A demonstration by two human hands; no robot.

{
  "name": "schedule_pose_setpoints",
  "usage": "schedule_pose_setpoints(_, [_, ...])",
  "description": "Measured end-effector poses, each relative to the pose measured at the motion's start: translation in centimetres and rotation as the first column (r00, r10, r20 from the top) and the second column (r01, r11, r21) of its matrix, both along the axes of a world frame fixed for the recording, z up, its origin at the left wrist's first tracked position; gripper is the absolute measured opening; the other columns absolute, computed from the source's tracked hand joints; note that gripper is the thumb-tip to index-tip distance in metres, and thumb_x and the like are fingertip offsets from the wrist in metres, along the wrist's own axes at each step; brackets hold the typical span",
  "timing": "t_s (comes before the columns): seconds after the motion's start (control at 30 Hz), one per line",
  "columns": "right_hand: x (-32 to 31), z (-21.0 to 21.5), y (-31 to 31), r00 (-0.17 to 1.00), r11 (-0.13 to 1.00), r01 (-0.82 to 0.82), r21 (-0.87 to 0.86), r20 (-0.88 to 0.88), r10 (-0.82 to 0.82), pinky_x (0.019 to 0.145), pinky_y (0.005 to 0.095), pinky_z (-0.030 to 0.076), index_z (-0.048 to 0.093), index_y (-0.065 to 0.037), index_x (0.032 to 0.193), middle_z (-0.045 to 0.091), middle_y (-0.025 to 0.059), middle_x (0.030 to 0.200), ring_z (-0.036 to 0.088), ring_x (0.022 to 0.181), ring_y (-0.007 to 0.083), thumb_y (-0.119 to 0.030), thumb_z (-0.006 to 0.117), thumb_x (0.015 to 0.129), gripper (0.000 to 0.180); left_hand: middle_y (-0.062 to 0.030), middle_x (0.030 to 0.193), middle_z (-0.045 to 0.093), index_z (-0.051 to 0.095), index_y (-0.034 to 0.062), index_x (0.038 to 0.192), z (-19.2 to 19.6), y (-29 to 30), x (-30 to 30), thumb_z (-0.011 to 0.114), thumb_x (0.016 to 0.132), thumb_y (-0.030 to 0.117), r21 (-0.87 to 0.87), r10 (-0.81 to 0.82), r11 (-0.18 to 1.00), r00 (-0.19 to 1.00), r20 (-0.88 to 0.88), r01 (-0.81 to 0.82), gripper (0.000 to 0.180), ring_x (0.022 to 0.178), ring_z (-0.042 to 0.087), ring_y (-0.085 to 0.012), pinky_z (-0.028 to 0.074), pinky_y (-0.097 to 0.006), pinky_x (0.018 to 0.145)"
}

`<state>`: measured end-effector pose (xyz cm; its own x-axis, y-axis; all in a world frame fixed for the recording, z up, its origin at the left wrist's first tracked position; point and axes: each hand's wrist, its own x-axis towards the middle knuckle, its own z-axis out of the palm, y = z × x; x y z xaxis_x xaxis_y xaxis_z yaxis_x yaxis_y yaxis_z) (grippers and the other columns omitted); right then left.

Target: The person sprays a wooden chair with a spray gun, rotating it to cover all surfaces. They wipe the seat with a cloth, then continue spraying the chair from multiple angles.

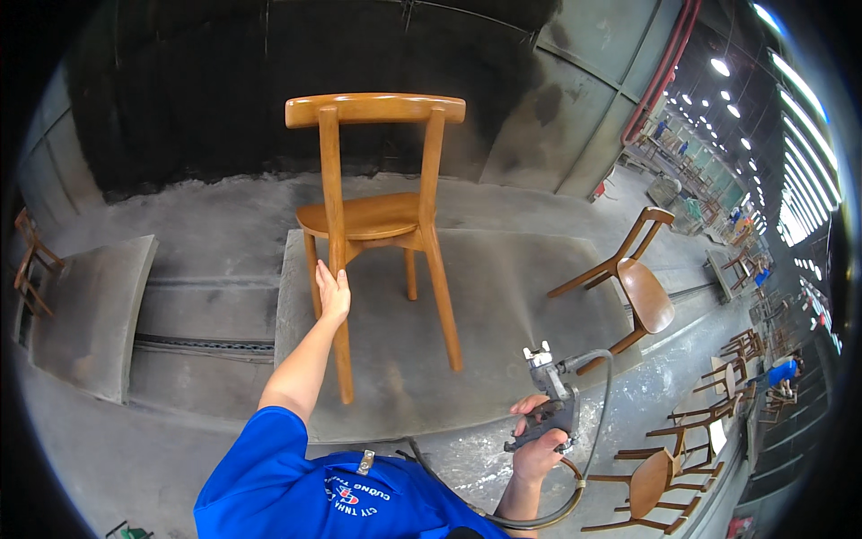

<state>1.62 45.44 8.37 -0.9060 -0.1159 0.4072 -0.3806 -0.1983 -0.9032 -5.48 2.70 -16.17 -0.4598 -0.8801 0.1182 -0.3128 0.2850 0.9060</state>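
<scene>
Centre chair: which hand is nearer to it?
Left. The left hand is at the left back leg of the chair, below seat height; the right hand is apart from it, lower right in the picture, around the spray gun.

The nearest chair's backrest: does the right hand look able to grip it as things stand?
Probably not: the right hand is wrapped around a spray gun and well apart from the backrest, though nothing visible blocks the space between.

Lamps [720, 67] glaring upper right; highlights on chair backrest [375, 109]; edges bent, corners black.
</scene>
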Motion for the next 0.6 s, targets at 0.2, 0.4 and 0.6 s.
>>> schedule_pose_setpoints(0.2, [1.2,0.9,-3.4,0.958,0.986,-0.135,0.102,-0.24,0.156,0.051,0.0243,0.047,0.056,0.013,0.12,0.067,0.0143,0.076,0.064,0.062,0.0181,-0.077,0.053,0.085,0.096,-0.0271,0.163,0.009,0.006,-0.002,0.158,-0.5,-0.1,0.2,0.039,0.106,0.035,-0.009,-0.053,0.999,0.998,-0.036,0.053,0.072,0.152,0.014,-0.0402,0.017,-0.043,0.124])
schedule_pose_setpoints(0.4, [3.6,3.3,-7.7,0.806,0.945,-0.089,0.315,-0.534,0.254,0.057,0.029,0.054,0.056,0.01,0.125,0.07,0.0149,0.077,0.069,0.066,0.0219,-0.066,0.059,0.091,0.083,-0.0232,0.165,0.01,0.004,0.0036,0.16,-0.3,0.2,0.3,0.04,0.105,0.036,0.027,-0.055,0.998,0.997,-0.053,0.056,0.073,0.152,0.016,-0.0372,0.019,-0.045,0.123])
schedule_pose_setpoints(0.6, [5.2,4.7,-10.7,0.754,0.875,-0.123,0.469,-0.529,0.389,0.057,0.0319,0.054,0.061,0.012,0.119,0.069,0.0184,0.082,0.069,0.067,0.027,-0.058,0.073,0.083,0.08,-0.0212,0.165,0.012,0.004,0.0061,0.16,0.7,0.9,0.9,0.041,0.105,0.037,0.063,-0.068,0.995,0.996,-0.048,0.071,0.073,0.152,0.019,-0.037,0.021,-0.047,0.122])
